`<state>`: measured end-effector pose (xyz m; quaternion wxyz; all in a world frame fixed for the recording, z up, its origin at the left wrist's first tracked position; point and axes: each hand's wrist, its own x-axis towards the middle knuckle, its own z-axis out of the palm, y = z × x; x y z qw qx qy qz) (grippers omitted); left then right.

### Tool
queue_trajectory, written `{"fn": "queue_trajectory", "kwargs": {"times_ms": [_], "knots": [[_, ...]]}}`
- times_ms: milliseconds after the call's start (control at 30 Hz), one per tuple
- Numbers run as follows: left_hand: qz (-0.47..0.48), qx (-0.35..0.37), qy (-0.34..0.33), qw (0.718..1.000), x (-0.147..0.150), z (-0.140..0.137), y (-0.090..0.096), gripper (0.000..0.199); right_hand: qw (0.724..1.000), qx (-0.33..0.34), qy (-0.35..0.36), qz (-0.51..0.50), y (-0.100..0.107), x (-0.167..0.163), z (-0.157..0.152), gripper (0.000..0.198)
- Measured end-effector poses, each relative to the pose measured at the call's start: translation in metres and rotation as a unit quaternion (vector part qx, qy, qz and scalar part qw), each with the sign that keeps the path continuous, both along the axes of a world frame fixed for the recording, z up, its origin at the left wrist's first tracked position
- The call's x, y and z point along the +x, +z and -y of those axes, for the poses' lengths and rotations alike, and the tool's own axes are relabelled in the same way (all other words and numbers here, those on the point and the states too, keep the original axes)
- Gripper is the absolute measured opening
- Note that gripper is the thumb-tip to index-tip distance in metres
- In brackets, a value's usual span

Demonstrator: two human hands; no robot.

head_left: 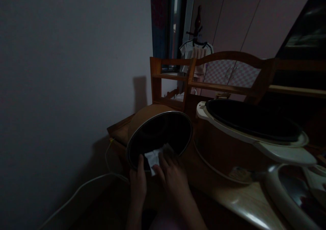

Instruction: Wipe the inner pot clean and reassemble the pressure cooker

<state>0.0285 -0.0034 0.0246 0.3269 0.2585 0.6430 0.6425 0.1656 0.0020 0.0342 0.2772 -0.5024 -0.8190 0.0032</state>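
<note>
A round cooking pot, tan outside and dark inside, is tilted on its side with its mouth facing me. My left hand grips the pot's lower left rim, thumb on the inner side and the other fingers mostly hidden behind the wall. My right hand holds a white tissue or thin cloth against the lower inside of the pot near the rim. Motion and dim light blur its fingertips.
To the right stands a large brown cooker body with a white rim and dark opening. A glass lid lies at the lower right. A wooden shelf stands behind. A white cable hangs by the wall at left.
</note>
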Motion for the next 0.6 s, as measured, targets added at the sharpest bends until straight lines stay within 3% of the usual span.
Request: {"fn": "queue_trajectory", "kwargs": {"times_ms": [167, 300, 600], "knots": [[-0.006, 0.034, -0.021, 0.999, 0.004, 0.001, 0.005, 0.060, 0.999, 0.047, -0.009, 0.005, 0.000, -0.007, -0.013, 0.050], [0.015, 0.005, -0.009, 1.000, 0.004, 0.001, 0.003, 0.065, 0.998, 0.061, -0.004, 0.011, -0.008, -0.007, -0.014, 0.054], [0.011, 0.020, -0.018, 1.000, 0.002, -0.002, 0.001, 0.066, 0.998, 0.039, 0.010, 0.038, -0.014, 0.002, -0.014, 0.051]]}}
